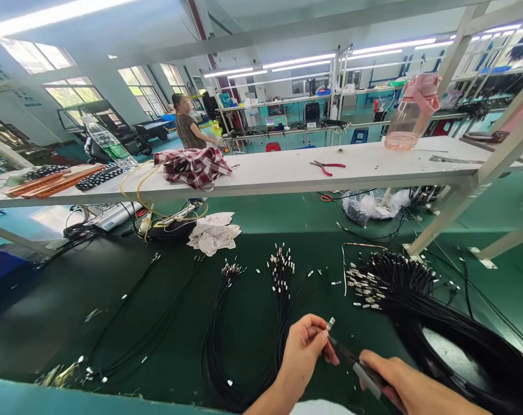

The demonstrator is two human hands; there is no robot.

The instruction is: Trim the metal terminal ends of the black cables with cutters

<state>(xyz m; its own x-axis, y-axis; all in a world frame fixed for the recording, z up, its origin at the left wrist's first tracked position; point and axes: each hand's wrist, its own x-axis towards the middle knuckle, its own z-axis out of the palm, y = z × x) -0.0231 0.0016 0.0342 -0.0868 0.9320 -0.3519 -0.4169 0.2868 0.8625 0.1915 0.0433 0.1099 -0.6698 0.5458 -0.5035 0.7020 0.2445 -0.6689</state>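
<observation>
My left hand [302,349] is closed in a pinch on a small silvery cable connector [331,323], whose tip sticks up past the fingers. A dark, narrow hand tool [348,355] with a light grey patch is gripped in my right hand [397,377]. The tool's tip reaches to the left fingers, and its exact kind is unclear. Just beyond the left hand lies a bundle of black cables [209,334], bent in a U with metal-tipped ends. Right of my hands spreads a larger coil of black cables [451,331] with many silvery connectors.
Loose cables [127,294] and a white crumpled cloth [215,232] lie on the green bench [166,369]. Above runs a white shelf [270,173] with red-handled pliers [328,167], a checked cloth [196,167] and a pink bottle [410,115]. A person [190,127] stands farther back.
</observation>
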